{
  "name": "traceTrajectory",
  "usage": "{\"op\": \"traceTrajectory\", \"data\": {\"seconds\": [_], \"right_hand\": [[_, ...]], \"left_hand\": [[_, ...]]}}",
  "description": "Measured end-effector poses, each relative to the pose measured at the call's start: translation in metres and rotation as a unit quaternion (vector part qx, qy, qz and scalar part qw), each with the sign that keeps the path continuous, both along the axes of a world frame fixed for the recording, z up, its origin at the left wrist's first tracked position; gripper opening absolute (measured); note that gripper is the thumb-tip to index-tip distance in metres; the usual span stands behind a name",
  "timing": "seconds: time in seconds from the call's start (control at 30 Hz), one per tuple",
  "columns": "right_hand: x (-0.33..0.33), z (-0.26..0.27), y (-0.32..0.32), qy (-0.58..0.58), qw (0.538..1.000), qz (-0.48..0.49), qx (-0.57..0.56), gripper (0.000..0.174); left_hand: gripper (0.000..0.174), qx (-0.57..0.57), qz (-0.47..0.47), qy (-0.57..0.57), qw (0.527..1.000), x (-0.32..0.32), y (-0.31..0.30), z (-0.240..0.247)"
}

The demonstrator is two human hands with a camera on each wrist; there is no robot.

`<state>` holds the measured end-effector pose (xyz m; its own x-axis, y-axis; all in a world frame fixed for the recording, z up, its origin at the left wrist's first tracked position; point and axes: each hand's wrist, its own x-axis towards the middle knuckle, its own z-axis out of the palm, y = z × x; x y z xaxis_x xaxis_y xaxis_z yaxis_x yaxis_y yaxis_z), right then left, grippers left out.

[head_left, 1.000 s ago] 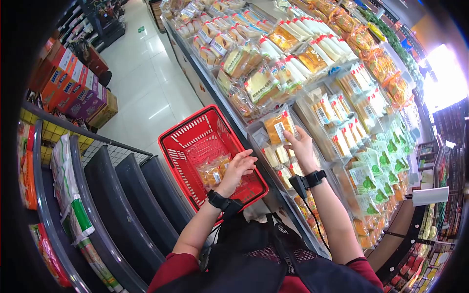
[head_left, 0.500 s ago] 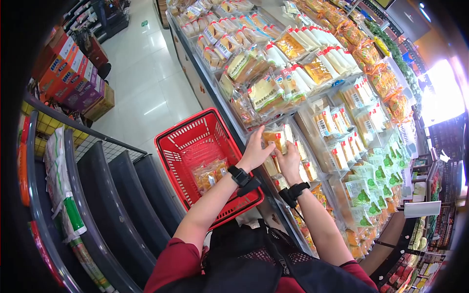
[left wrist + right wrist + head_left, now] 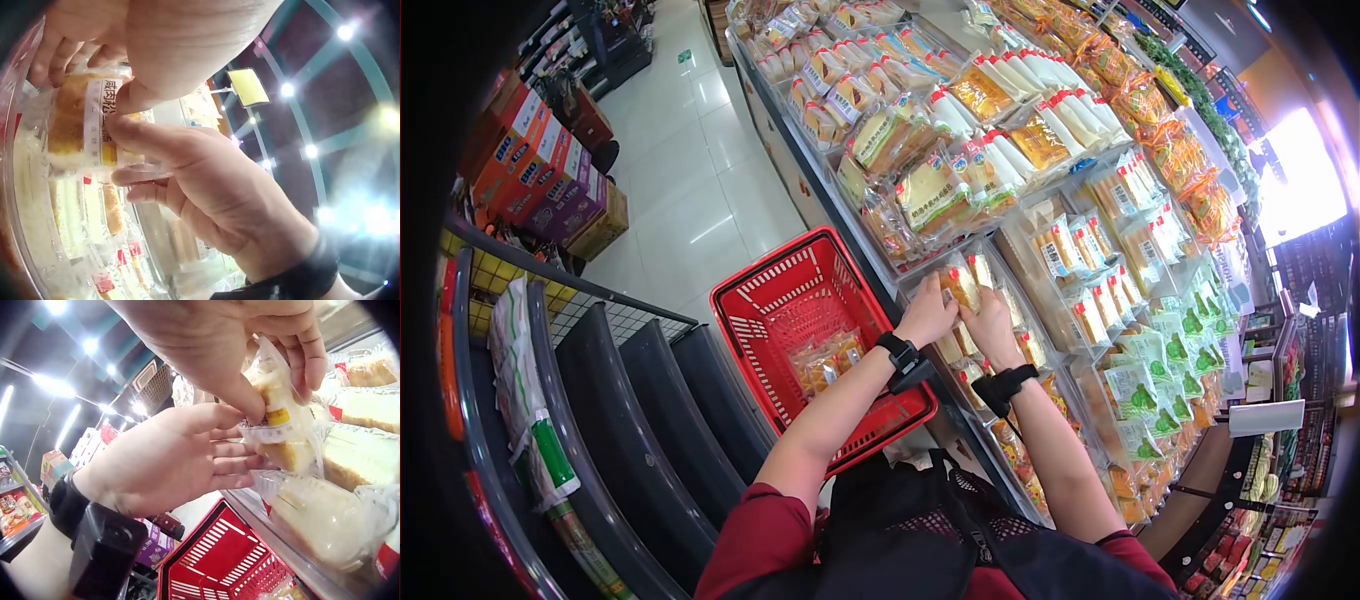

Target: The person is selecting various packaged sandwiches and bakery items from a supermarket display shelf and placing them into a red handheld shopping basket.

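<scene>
In the head view both hands meet at a clear-wrapped piece of golden bread, held over a bin of similar packs on the display. My left hand holds the wrapped bread at its left side, thumb on the front and fingers round the far edge. The right hand grips its right side. In the left wrist view the pack shows a white label with dark printed characters, and both thumbs press at that label. The right wrist view shows the wrapper between the two hands, close above other wrapped breads.
A red basket stands left of the display, with several wrapped breads inside. Clear bins of packaged bread and green-printed bags extend ahead and right. Dark shelves are at left, stacked cartons beyond, with tiled floor between.
The left hand has moved from over the basket to the wrapped bread, which the right hand alone held earlier. The pack has come lower and nearer, between both hands.
</scene>
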<state>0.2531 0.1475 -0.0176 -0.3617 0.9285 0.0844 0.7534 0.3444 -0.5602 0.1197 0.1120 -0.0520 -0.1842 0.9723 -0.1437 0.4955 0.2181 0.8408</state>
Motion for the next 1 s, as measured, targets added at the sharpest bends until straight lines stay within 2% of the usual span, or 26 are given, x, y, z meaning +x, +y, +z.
{"op": "traceTrajectory", "data": {"seconds": [0.1, 0.17, 0.33, 0.37, 0.5, 0.6, 0.67, 0.73, 0.8, 0.83, 0.9, 0.93, 1.0], "right_hand": [[-0.013, -0.002, 0.004, 0.035, 0.999, 0.007, 0.015, 0.038], [-0.019, -0.009, 0.008, 0.03, 0.997, 0.052, 0.052, 0.04], [-0.015, -0.005, -0.002, 0.06, 0.996, 0.061, 0.03, 0.044], [-0.012, -0.004, -0.003, 0.021, 0.995, 0.082, 0.059, 0.045], [-0.005, -0.014, 0.0, -0.078, 0.988, 0.095, 0.095, 0.052], [-0.007, -0.026, 0.001, -0.068, 0.983, 0.093, 0.145, 0.055], [-0.005, -0.026, 0.004, -0.049, 0.987, 0.088, 0.125, 0.055], [-0.001, -0.022, 0.002, -0.031, 0.99, 0.083, 0.106, 0.054], [0.006, -0.02, -0.002, -0.021, 0.995, 0.023, 0.094, 0.05], [0.011, -0.023, -0.003, -0.021, 0.995, 0.02, 0.093, 0.05], [0.019, -0.026, -0.004, -0.102, 0.994, 0.045, 0.012, 0.042], [0.02, -0.027, -0.004, -0.101, 0.994, 0.041, 0.012, 0.042], [0.02, -0.029, -0.002, -0.074, 0.997, 0.017, 0.014, 0.027]], "left_hand": [[0.074, -0.01, 0.051, -0.052, 0.997, -0.002, 0.002, -0.001], [0.078, 0.003, 0.082, -0.062, 0.995, -0.004, 0.006, -0.006], [0.078, -0.038, 0.084, -0.09, 0.992, -0.009, 0.012, 0.006], [0.077, -0.045, 0.082, -0.091, 0.991, -0.01, 0.013, 0.007], [0.078, -0.022, 0.079, -0.04, 0.996, -0.008, 0.006, 0.02], [0.078, -0.033, 0.066, -0.022, 0.997, -0.004, 0.004, 0.024], [0.077, -0.045, 0.058, -0.018, 0.997, -0.004, 0.004, 0.027], [0.073, 0.001, 0.041, 0.053, 0.998, -0.004, 0.006, 0.026], [0.072, -0.037, 0.013, 0.064, 0.997, -0.008, 0.011, 0.027], [0.071, -0.073, -0.013, 0.076, 0.994, -0.01, 0.012, 0.028], [0.065, -0.069, -0.01, 0.066, 0.995, -0.01, 0.011, 0.027], [0.064, -0.075, -0.009, 0.062, 0.995, -0.012, 0.012, 0.027], [0.059, -0.074, 0.005, 0.075, 0.994, -0.01, 0.015, 0.026]]}}
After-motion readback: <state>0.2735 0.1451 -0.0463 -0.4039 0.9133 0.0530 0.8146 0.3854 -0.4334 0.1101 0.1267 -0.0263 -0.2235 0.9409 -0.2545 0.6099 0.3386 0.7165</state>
